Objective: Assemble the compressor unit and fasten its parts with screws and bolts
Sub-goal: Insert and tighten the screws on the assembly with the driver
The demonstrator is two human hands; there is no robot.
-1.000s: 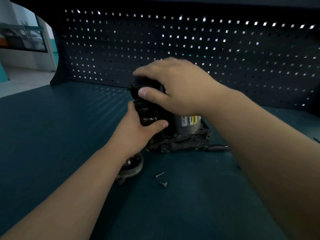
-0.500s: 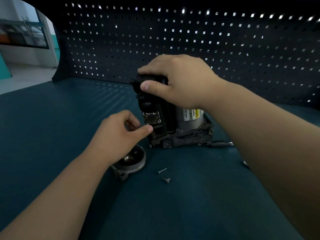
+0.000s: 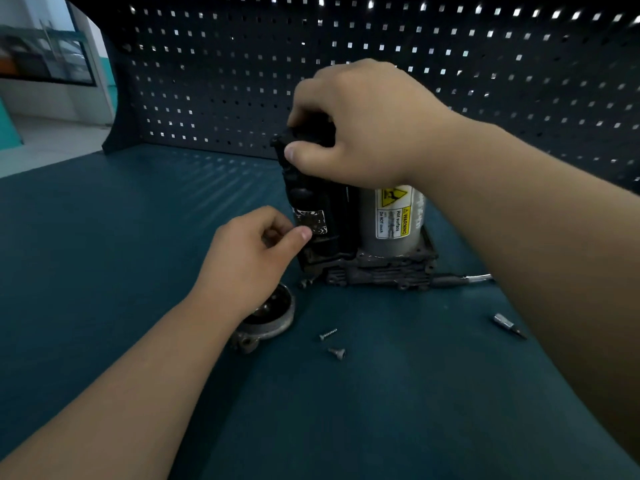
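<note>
The compressor unit (image 3: 377, 268) stands upright on the teal bench, with a black housing (image 3: 322, 216) on its left and a silver cylinder (image 3: 391, 216) carrying a yellow warning label. My right hand (image 3: 367, 126) grips the top of the black housing from above, thumb on its front edge. Just left of the unit, my left hand (image 3: 249, 258) has its fingers curled and its thumb tip against the housing's worn label; I see nothing in it. Two loose screws (image 3: 328, 335) (image 3: 336, 352) lie in front of the unit.
A round metal end cap (image 3: 273, 317) lies under my left wrist. A small fastener (image 3: 304, 282) sits at the unit's front left corner. A driver bit (image 3: 507, 325) lies to the right, near a cable (image 3: 478, 278). A dark pegboard (image 3: 207, 81) closes the back.
My left hand let go of the lower housing and drew back to the left, now only touching it with the thumb. My right hand keeps its hold on top.
</note>
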